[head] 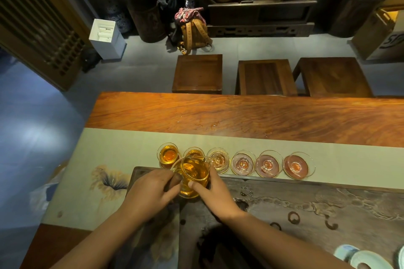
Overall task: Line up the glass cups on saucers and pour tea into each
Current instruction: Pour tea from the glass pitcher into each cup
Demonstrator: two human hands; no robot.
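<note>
Several glass cups stand in a row on saucers along the pale table runner (122, 150). The leftmost cup (168, 155) holds amber tea, and so does the second cup (193, 152), partly hidden behind the pitcher. A glass pitcher (193, 176) of tea is tilted, its spout over the third cup (218, 160), where liquid is landing. The other cups (243, 162), (268, 164), (295, 166) look empty on their saucers. My left hand (150, 192) grips the pitcher's left side. My right hand (215, 194) holds its right side, thumb on the glass.
A dark carved tea tray (306, 207) lies in front of me. White and blue porcelain pieces (363, 257) sit at the bottom right. The wooden table (240, 116) stretches beyond the runner, with three wooden stools (197, 74) behind it.
</note>
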